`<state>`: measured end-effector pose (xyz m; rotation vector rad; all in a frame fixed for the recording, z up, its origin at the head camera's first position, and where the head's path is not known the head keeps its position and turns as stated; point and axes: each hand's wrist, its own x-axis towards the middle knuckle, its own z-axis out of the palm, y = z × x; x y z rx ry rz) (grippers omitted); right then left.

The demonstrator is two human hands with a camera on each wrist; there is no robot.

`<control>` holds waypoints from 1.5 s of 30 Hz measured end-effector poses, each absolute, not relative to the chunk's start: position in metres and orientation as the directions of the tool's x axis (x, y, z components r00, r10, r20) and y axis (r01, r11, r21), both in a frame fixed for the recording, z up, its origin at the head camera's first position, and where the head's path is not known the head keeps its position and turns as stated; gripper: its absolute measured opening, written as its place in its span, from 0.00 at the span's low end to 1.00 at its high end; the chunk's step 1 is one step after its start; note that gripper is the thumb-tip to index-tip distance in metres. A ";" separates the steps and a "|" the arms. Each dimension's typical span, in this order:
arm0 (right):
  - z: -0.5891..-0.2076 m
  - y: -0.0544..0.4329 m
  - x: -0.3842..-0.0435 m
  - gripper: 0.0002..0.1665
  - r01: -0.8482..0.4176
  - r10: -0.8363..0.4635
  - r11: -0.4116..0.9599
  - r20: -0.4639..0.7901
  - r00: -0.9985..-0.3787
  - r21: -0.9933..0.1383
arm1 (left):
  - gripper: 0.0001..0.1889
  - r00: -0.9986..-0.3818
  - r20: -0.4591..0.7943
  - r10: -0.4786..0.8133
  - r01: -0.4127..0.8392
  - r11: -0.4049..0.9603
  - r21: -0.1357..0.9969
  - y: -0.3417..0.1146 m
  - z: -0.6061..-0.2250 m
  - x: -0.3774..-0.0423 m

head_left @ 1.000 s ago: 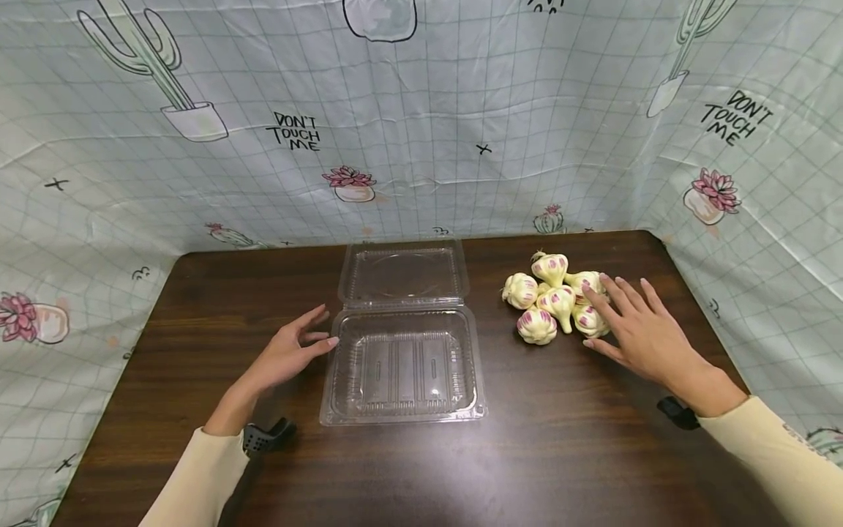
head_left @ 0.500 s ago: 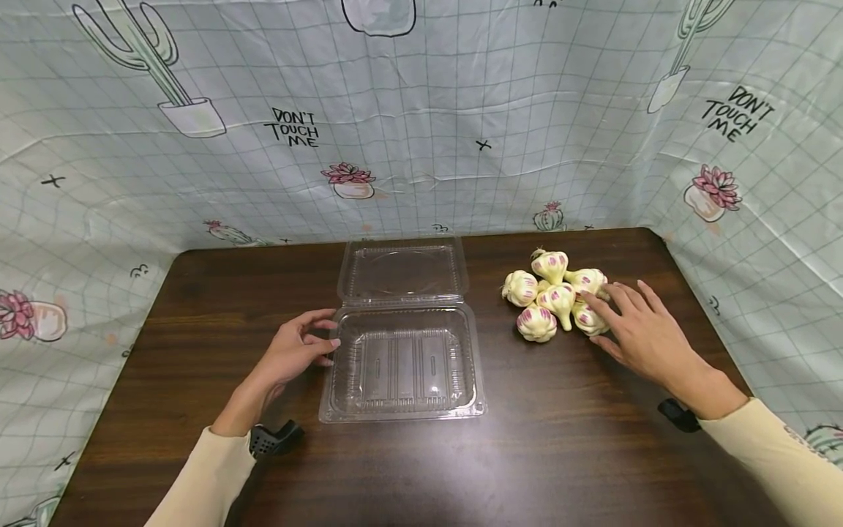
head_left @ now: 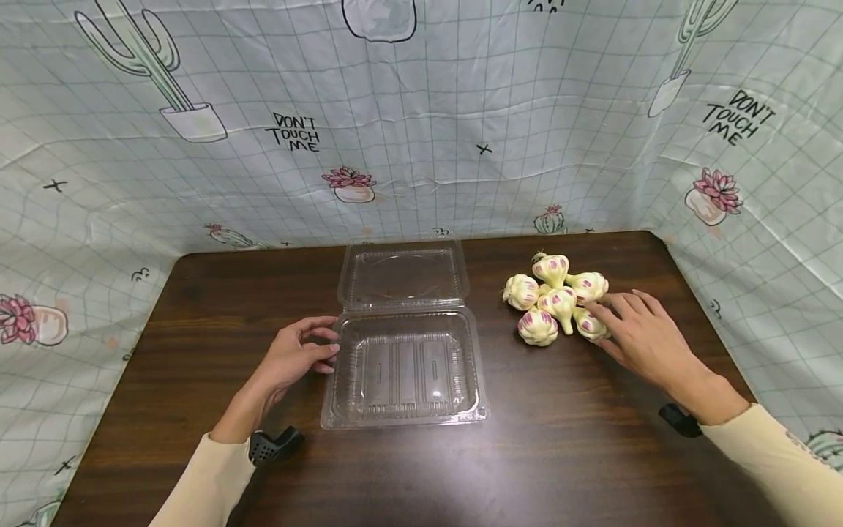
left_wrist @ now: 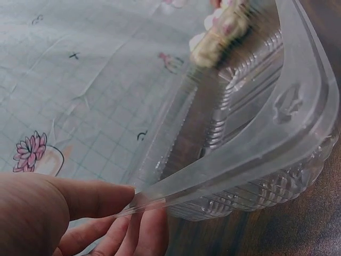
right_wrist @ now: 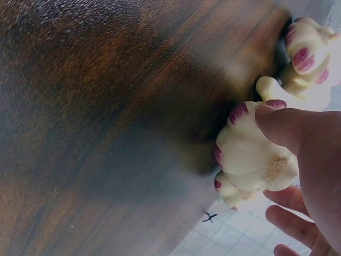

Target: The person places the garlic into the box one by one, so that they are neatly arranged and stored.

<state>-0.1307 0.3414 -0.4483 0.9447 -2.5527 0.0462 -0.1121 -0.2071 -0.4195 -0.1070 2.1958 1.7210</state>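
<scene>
A clear plastic clamshell container [head_left: 405, 421] lies on the table with its lid [head_left: 405, 272] folded back. My left hand [head_left: 290, 356] pinches the left rim of its tray; in the left wrist view the thumb [left_wrist: 101, 198] is on top and the fingers lie beneath. To the right of the container sits a cluster of several white garlic bulbs with purple streaks. My right hand [head_left: 645, 335] holds the nearest right garlic bulb [head_left: 590, 324], partly hiding it. In the right wrist view the thumb [right_wrist: 282, 127] presses one side of that bulb and a fingertip meets the other.
Other garlic bulbs [head_left: 538, 327] touch or lie close to the held one. The dark wooden table [head_left: 527, 468] ends at a printed grid curtain [head_left: 421, 146] behind and at both sides. A black strap device [head_left: 276, 444] is on the left wrist.
My left hand has moved in to the container's rim and now pinches it. The right hand's spread fingers have drawn in and down around the right garlic bulb. Container and bulbs stay in place.
</scene>
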 end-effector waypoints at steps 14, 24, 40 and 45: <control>-0.445 0.345 -0.129 0.35 -0.627 -0.609 0.772 0.402 -0.684 0.105 | 0.30 -0.924 -0.334 0.185 -0.287 0.242 0.927 -0.211 -0.419 -0.109; -0.436 0.344 -0.124 0.41 -0.621 -0.587 0.779 0.452 -0.671 0.089 | 0.29 -0.929 -0.322 0.185 -0.279 0.224 0.934 -0.211 -0.421 -0.108; -0.383 0.303 -0.116 0.44 -0.657 -0.606 0.745 0.532 -0.591 0.119 | 0.27 -0.928 -0.337 0.160 -0.295 0.236 0.926 -0.211 -0.421 -0.107; -0.375 0.281 -0.115 0.40 -0.700 -0.636 0.703 0.553 -0.539 0.126 | 0.27 -0.929 -0.335 0.160 -0.292 0.240 0.926 -0.211 -0.421 -0.106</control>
